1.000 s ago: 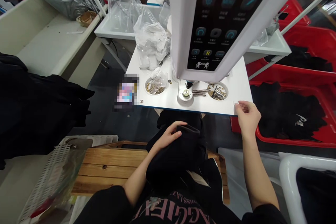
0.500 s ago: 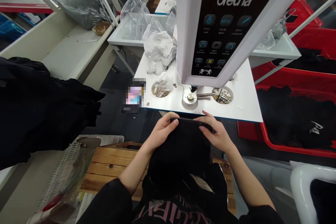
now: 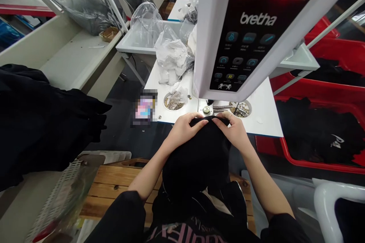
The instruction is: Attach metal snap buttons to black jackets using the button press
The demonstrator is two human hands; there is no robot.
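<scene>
Hands (image 3: 185,129) (image 3: 232,131) pinch black cloth (image 3: 196,163) (brass snaps (image 3: 172,103) fill wells (image 3: 173,110)).

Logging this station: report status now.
Left hand, right hand gripping black garment at its upper edge. Garment at white table's front edge, below bretha press.

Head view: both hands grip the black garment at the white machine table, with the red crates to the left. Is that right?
No: in the head view the red crates are to the right, not the left. The rest stands.
</scene>
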